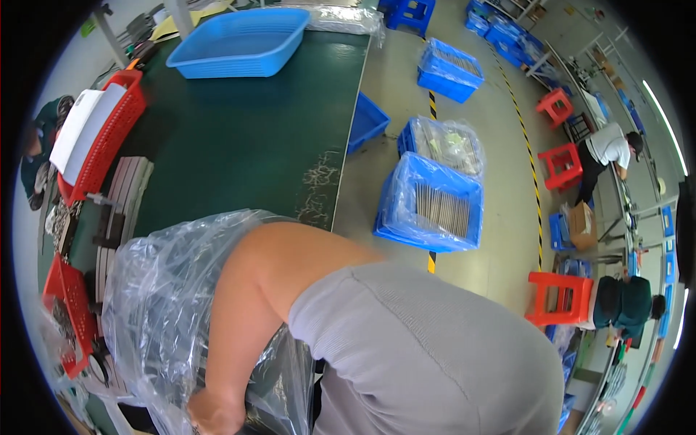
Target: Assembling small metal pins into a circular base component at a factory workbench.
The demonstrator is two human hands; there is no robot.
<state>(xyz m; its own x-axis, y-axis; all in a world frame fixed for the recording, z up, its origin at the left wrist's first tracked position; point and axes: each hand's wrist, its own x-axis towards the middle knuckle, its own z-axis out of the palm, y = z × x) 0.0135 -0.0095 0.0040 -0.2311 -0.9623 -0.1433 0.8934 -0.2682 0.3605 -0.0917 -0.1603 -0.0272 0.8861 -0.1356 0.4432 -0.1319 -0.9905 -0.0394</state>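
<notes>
My right arm, in a short grey sleeve, reaches in from the lower right and bends at the elbow over the table. My right hand (217, 412) is at the bottom edge, with its fingers curled closed on a large clear plastic bag (163, 290). The crumpled bag spreads over the table's near left part, beside and partly under the forearm. The lower frame edge cuts off the fingertips. My left hand does not show.
The green table (239, 138) carries a blue basin (239, 54) at its far end. Red baskets (116, 138) stand along its left side. Blue crates (431, 206) with plastic liners sit on the floor at the right, before red stools (560, 299) and two people. Another person is at far left.
</notes>
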